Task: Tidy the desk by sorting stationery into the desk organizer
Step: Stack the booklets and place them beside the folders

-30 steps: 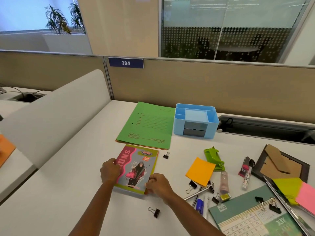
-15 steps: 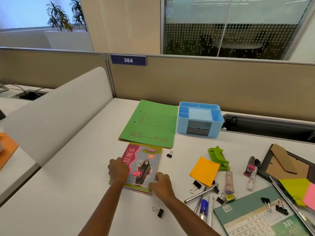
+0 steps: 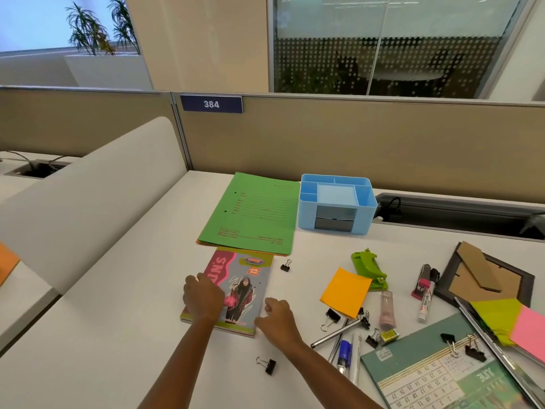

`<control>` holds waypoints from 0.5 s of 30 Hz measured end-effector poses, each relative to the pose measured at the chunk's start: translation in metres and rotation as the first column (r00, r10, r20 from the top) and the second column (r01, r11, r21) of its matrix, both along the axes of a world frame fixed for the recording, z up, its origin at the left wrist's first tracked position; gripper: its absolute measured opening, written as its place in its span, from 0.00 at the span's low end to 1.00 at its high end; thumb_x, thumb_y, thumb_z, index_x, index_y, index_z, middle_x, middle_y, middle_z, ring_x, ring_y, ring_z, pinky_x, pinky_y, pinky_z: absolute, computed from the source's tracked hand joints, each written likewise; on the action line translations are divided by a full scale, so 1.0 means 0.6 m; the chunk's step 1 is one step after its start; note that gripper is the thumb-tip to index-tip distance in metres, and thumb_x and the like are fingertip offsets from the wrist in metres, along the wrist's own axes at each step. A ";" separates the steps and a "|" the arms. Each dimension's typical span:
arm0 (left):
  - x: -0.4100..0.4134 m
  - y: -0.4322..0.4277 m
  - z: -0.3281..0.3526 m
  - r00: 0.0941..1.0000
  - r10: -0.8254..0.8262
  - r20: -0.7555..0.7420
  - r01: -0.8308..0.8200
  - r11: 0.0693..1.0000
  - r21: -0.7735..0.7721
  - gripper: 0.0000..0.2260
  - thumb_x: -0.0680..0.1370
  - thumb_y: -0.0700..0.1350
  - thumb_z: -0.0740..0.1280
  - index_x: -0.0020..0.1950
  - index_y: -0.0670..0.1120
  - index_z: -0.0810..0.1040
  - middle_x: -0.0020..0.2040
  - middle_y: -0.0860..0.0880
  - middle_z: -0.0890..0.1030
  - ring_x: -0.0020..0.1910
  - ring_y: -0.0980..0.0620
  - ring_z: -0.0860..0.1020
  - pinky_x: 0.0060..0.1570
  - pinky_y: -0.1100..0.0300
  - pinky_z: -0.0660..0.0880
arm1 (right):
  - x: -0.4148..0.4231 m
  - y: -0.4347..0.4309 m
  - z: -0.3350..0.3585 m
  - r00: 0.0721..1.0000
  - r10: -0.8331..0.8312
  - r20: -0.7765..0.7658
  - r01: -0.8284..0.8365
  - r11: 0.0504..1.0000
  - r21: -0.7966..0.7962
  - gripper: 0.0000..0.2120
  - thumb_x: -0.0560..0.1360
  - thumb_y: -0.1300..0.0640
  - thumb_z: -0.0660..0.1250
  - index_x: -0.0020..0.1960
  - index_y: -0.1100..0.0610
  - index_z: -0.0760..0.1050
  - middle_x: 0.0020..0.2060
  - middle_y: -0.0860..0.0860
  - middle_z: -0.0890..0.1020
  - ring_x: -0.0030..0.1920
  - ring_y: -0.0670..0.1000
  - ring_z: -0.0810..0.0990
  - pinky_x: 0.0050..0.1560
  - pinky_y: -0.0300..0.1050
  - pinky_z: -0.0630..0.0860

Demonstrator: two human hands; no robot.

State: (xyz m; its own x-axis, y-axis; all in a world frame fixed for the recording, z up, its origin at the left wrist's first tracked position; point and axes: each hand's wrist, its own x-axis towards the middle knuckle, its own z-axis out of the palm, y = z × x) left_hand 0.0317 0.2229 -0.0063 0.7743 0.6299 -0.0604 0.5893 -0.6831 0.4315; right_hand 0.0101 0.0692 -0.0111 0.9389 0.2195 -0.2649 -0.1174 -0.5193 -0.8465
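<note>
A colourful notebook lies on the white desk, its far edge touching the green folder. My left hand presses on the left half of its cover. My right hand has its fingers curled against the near right corner. The blue desk organizer stands to the right of the folder by the partition, its top compartments empty. Loose stationery lies to the right of my hands: an orange sticky note, binder clips, pens, a marker and a green hole punch.
A calendar, a face-down photo frame and green and pink sticky pads crowd the right corner. Single binder clips lie at the notebook's far right and near my right forearm. A cable trough runs behind.
Both hands have slid the notebook away from me until it meets the green folder. My left hand has shifted from the notebook's left edge onto its cover.
</note>
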 end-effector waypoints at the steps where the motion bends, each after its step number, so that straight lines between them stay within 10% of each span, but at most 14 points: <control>1: -0.002 -0.010 -0.002 1.000 -0.018 0.015 0.017 0.999 0.048 0.18 0.77 0.39 0.60 0.65 0.33 0.66 0.62 0.35 0.70 0.61 0.40 0.70 0.59 0.52 0.68 | 0.000 -0.012 0.001 0.998 -0.018 0.061 0.017 1.000 0.018 0.08 0.74 0.63 0.63 0.53 0.54 0.73 0.54 0.55 0.70 0.45 0.47 0.71 0.35 0.24 0.66; 4: -0.002 -0.047 -0.010 0.992 -0.099 0.079 0.089 0.988 0.124 0.25 0.77 0.39 0.60 0.71 0.31 0.58 0.69 0.34 0.64 0.69 0.38 0.62 0.69 0.48 0.60 | 0.004 -0.060 0.009 0.967 -0.100 0.235 0.089 0.994 0.059 0.18 0.75 0.68 0.60 0.64 0.60 0.70 0.55 0.56 0.74 0.45 0.46 0.73 0.38 0.22 0.69; 15: -0.023 -0.294 0.006 0.808 -0.477 0.347 0.505 0.863 0.012 0.26 0.78 0.38 0.61 0.73 0.34 0.57 0.72 0.35 0.61 0.72 0.40 0.61 0.70 0.53 0.61 | 0.006 -0.275 0.014 0.804 -0.363 0.472 0.384 0.922 0.055 0.14 0.74 0.71 0.59 0.54 0.62 0.78 0.49 0.55 0.79 0.48 0.49 0.76 0.47 0.33 0.71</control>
